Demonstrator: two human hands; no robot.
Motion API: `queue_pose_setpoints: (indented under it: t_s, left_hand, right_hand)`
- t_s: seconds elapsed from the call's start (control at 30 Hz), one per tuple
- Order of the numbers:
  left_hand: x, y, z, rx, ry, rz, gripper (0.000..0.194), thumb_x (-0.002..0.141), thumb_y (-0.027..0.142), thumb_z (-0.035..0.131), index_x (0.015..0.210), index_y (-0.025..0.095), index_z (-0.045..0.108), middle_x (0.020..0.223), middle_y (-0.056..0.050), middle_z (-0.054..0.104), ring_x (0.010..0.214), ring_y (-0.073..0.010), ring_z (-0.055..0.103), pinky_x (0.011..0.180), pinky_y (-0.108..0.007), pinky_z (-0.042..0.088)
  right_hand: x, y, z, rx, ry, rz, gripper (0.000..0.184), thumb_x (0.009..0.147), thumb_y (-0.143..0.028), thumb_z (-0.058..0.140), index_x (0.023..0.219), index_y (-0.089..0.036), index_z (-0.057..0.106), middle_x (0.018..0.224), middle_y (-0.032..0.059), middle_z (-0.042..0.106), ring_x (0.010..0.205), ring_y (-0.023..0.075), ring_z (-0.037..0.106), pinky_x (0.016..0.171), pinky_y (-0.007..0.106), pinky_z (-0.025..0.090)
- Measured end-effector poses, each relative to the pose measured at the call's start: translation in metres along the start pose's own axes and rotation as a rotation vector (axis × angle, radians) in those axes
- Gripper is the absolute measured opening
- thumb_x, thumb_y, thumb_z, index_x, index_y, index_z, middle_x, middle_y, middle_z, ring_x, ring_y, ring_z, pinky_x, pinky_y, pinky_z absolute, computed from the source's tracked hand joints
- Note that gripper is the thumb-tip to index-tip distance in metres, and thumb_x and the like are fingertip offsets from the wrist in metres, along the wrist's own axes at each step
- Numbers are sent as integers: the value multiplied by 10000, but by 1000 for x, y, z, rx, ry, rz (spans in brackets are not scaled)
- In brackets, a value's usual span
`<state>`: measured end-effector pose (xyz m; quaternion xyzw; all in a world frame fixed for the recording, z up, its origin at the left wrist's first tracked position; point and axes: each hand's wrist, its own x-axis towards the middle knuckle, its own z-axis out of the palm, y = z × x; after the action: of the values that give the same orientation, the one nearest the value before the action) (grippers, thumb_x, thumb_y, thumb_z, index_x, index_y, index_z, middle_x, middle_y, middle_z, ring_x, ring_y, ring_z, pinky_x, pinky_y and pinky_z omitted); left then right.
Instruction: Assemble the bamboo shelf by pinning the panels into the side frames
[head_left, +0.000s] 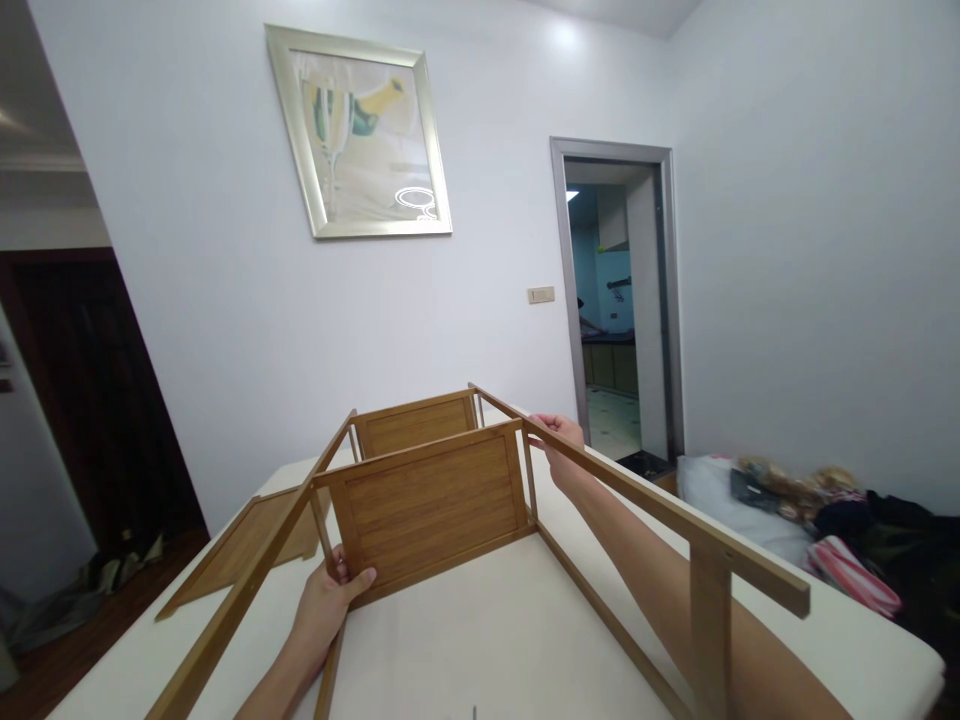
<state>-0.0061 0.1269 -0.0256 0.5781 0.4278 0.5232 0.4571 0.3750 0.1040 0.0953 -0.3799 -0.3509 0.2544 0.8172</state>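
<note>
The left hand pinches the wooden panel at its lower corner, the right pinches the upper rail beyond; even support should limit twisting.

Brown wooden frame — two panels upright across it — lies on the white table.

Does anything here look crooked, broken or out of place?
Nothing looks broken or spilled. The messy spot is a jumbled heap of cloth right of the table. The wall picture slants, though the wide camera view may cause that. A separate wooden panel lies near the wooden frame.
</note>
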Motion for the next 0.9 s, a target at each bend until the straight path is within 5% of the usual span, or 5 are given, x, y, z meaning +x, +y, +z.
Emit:
queue_pose_setpoints:
  t_s: [0.9]
  left_hand:
    - [-8, 12, 11, -48, 1, 58, 533, 537, 437, 859, 934, 173, 622, 1001, -91, 756, 979, -278, 701, 908, -408, 545]
  right_hand:
    - [0, -8, 0, -8, -2, -17, 311, 585, -369, 864, 723, -145, 698, 702, 40, 716, 658, 176, 680, 642, 324, 602]
